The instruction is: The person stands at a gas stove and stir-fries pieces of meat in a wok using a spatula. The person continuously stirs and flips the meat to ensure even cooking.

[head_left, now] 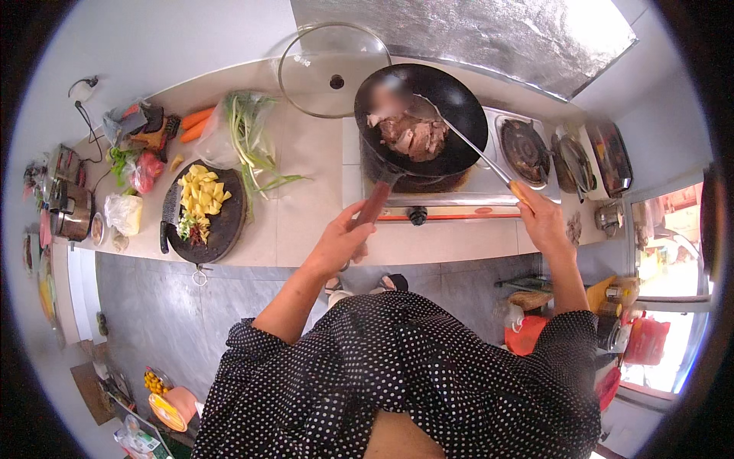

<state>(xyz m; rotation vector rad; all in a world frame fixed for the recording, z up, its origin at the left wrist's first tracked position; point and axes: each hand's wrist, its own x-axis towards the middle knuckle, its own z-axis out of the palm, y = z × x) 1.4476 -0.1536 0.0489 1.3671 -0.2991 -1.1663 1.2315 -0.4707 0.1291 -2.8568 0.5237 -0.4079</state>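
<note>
My left hand point(344, 238) is closed around the reddish-brown handle point(375, 203) of a black wok point(464, 115). The wok is tilted above the left burner of a gas stove point(436, 198). Pieces of browned meat point(414, 137) lie in it; a blurred patch hides part of its upper left. My right hand point(542, 221) holds the wooden grip of a metal ladle or spatula point(473, 143), whose head rests in the wok beside the meat. A round dark cutting board point(229, 244) to the left carries cut potato pieces point(203, 189), chopped aromatics point(195, 228) and a cleaver point(170, 201) at its edge.
A glass lid point(309, 86) leans against the wall behind the counter point(309, 224). Green onions point(246, 132) in a plastic bag and carrots point(196, 123) lie left of it. The right burner point(524, 150) holds no pan. Further left stands a metal cooker point(74, 212).
</note>
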